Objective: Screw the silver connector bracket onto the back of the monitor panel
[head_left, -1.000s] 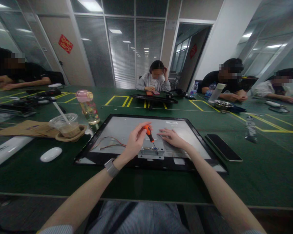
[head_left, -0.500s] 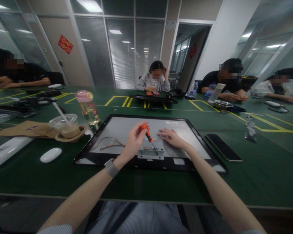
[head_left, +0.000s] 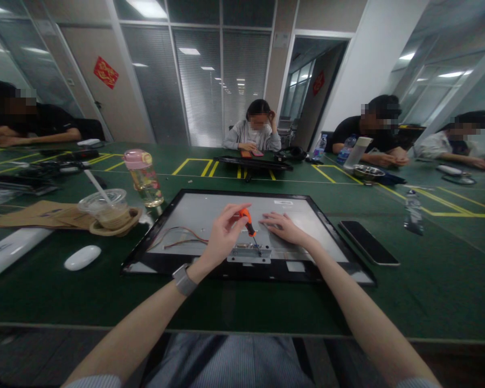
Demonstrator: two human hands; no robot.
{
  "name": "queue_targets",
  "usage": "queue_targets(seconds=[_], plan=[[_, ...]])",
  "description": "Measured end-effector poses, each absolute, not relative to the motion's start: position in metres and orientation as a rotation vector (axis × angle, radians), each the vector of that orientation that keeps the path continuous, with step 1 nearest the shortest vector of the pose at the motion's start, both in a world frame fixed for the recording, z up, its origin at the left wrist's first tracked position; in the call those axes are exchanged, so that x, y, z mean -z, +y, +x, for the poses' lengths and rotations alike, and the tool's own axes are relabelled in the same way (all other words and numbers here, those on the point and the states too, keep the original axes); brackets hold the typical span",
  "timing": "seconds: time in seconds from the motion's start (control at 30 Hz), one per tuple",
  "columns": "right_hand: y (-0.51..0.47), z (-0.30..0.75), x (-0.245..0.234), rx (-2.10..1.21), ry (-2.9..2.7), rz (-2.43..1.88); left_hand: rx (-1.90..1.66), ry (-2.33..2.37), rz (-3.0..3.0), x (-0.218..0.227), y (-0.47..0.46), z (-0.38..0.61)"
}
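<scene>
My left hand (head_left: 227, 229), with a watch (head_left: 185, 279) on its wrist, is closed around the handle of an orange and black screwdriver (head_left: 248, 222). The screwdriver leans, its tip down at the right part of a small metal bracket (head_left: 249, 254). That bracket sits along the near edge of a flat display panel (head_left: 186, 215) with a grey back and black frame. My right hand (head_left: 283, 227) lies flat on the panel, fingers spread, holding nothing. A thin cable (head_left: 181, 230) runs over the panel left of my left hand.
Left of the panel are a mouse (head_left: 83, 258), a plastic cup (head_left: 109, 209) in a carton holder and a pink-lidded bottle (head_left: 144, 178). A phone (head_left: 368, 242) lies to the right. Across the green table, several people sit; a dark panel (head_left: 254, 163) lies before one.
The screwdriver handle has tipped slightly to the right, and my left fingers have shifted on it. My right hand stays in place.
</scene>
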State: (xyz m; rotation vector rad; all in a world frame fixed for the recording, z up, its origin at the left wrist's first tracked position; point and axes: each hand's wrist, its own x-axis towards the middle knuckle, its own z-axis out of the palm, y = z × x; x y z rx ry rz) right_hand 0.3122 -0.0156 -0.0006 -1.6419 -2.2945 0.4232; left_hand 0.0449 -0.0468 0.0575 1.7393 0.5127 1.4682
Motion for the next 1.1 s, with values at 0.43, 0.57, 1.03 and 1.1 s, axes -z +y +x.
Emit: queue_targets(seconds=[0.43,0.57,1.03,1.1], plan=[[-0.0174,0.3114,-0.0021,-0.422,-2.296,-1.646,-1.487,0.546,1.708,-0.0579,-0.0456,0.044],[-0.0189,0.3103,-0.0049,-0.436,-2.302,-1.65,-1.426,0.559,1.721,-0.0572,-0.0448,0.0415],[-0.0171,0.3128,-0.0009,-0.435,-2.293,-1.647,-1.351,0.473,1.718,-0.0564,-0.0482,0.0445],[-0.0171,0.313,-0.0005,-0.441,-2.288,-1.642,-1.338,0.464,1.711,-0.0573,-0.0489,0.0438]])
